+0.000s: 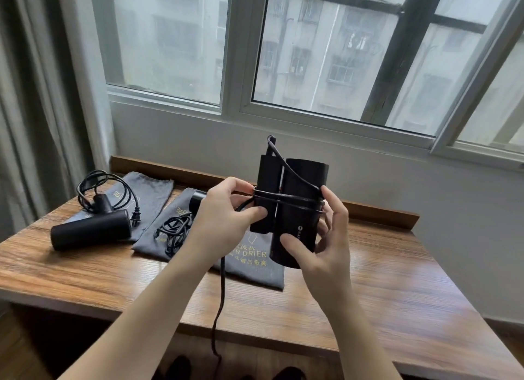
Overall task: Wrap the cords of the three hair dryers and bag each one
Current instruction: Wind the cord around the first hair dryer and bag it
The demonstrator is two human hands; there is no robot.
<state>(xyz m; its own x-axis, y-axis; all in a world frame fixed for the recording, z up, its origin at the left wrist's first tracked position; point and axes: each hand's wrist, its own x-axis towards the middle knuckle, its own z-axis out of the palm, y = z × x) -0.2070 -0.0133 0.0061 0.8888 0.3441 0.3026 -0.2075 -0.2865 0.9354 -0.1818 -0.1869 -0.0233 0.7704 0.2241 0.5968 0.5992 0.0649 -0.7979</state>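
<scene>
A folded black hair dryer (300,186) is held upright above the wooden table (368,294). My right hand (326,238) grips its barrel from the right. My left hand (226,209) pinches its black cord (286,199), which runs in a few turns around the body; the loose end (222,280) hangs down past the table's front edge. A second dryer (90,232) lies at the left on a grey bag (153,192), its cord loose. A third dryer (198,196) lies mostly hidden behind my left hand on another grey bag (153,243). A third grey bag (255,269) lies under the held dryer.
A raised wooden lip (377,212) runs along the table's back edge, against the white wall under a window (312,53). A curtain (34,110) hangs at the left. Bare tabletop shows at the right and front.
</scene>
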